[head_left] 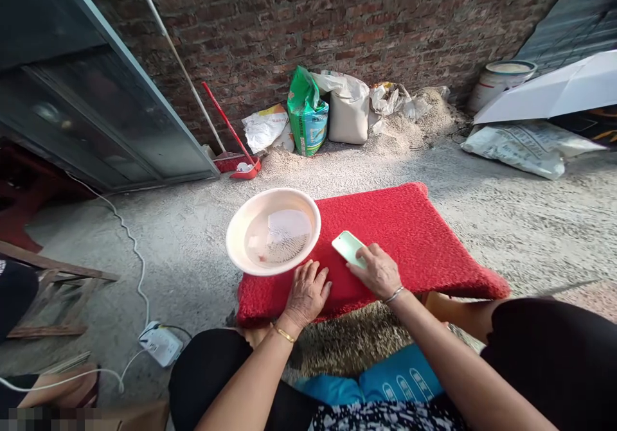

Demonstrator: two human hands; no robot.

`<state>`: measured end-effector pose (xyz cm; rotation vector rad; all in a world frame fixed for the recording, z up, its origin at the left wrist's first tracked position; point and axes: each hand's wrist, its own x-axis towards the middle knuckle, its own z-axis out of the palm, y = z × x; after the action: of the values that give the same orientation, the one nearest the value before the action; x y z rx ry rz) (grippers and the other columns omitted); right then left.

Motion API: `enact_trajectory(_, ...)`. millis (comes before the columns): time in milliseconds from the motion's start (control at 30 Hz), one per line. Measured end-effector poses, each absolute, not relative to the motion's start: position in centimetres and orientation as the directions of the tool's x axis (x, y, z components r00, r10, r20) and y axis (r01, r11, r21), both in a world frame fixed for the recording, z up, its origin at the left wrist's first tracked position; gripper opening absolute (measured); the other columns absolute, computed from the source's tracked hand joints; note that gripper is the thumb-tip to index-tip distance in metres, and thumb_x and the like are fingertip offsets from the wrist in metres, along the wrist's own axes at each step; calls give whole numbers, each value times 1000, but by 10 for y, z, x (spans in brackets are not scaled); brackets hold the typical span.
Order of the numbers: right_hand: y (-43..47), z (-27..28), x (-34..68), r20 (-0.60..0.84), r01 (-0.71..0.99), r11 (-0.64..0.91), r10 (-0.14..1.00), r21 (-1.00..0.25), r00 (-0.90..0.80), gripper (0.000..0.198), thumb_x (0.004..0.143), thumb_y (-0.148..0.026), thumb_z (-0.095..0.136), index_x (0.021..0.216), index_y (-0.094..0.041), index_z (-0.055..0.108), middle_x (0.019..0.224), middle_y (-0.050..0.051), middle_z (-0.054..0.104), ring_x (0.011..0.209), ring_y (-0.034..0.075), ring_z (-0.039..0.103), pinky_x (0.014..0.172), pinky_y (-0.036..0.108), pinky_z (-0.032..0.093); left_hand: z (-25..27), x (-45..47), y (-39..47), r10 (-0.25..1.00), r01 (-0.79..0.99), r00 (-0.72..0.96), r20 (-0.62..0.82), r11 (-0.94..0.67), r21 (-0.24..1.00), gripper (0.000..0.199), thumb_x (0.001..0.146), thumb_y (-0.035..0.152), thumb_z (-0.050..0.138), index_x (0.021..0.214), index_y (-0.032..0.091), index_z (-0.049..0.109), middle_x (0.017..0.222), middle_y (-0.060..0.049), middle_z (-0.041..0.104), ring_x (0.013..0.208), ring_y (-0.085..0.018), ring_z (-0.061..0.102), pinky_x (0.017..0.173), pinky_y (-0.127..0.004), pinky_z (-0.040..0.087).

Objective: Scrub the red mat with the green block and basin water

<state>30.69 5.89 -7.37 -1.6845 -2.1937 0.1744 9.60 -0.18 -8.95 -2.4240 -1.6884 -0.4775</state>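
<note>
A pale green phone case point(348, 246) lies tilted over the red cloth point(385, 225), its hollow side facing up. My right hand point(378, 270) grips its near end, with the thumb on the inside and the other fingers along the edge. Flat on the cloth, fingers a little apart, rests my left hand point(307, 293); nothing is in it. Just beyond its fingertips stands a cream plastic basin point(236, 238) of clear water, on the table's left side and jutting past the edge. Some small reddish bit shows in the water.
Along the brick wall point(270, 26) stand a green sack point(307, 119), a white sack point(349, 113) and a gravel heap point(400, 129). A red dustpan point(245, 171) is left of them. At left, a power strip point(160, 343) and white cable lie on the floor; a white umbrella point(549, 87) is at right.
</note>
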Motion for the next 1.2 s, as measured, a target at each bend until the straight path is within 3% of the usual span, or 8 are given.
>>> enact_trajectory(133,82,-75,373,130,947,-37,988,-318,83,37,78,-58,56,93,-25,63,94,4,54,74,16,55,61,27,36,-91,97,-2,879,932,313,359,-356,60,32,89,34,50,118,21,59,123,-10,57,119,-27,47,100,-46,38)
enact_trajectory(300,96,-57,433,56,864,-413,893,-286,446,43,74,-62,57,94,-24,63,98,8,55,79,21,56,64,32,38,-92,97,-1,874,933,311,375,-356,55,31,89,34,50,117,22,59,122,-10,57,119,-27,48,99,-46,38)
enact_trajectory(400,90,-51,406,78,887,-331,924,-323,373,42,75,-63,56,93,-26,63,97,6,55,77,19,56,62,29,36,-93,97,-1,877,935,309,367,-351,53,31,90,34,50,117,22,59,122,-10,57,119,-27,48,99,-46,38)
enact_trajectory(567,79,-56,307,119,927,38,993,-372,7,35,79,-58,56,92,-26,63,91,2,54,72,14,54,59,25,33,-93,96,-1,881,933,319,348,-356,46,33,90,35,49,118,21,59,123,-11,57,119,-27,47,100,-46,37)
enact_trajectory(700,86,-66,291,169,915,269,959,-299,-227,33,80,-53,59,94,-24,64,91,4,56,76,15,54,65,25,35,-92,96,-1,885,933,319,339,-356,51,34,90,35,49,119,20,58,123,-11,57,120,-28,47,100,-46,37)
enact_trajectory(933,110,-60,382,82,914,-282,945,-291,318,43,79,-63,52,95,-25,64,93,6,54,73,18,55,60,28,32,-91,99,-2,884,934,308,351,-351,66,33,90,35,49,118,21,59,124,-11,57,121,-27,47,102,-46,37)
enact_trajectory(1000,109,-55,376,82,908,-264,949,-325,305,42,79,-62,53,94,-25,64,94,5,54,74,18,55,60,28,32,-91,98,-2,886,935,306,349,-349,66,33,90,35,49,118,21,59,124,-11,57,121,-27,47,102,-46,36)
enact_trajectory(1200,105,-58,280,133,924,91,990,-371,-44,35,81,-57,54,94,-25,64,92,4,55,72,15,54,61,26,33,-91,97,-2,894,937,312,323,-345,50,34,90,36,49,119,21,59,124,-12,57,121,-27,46,101,-45,37)
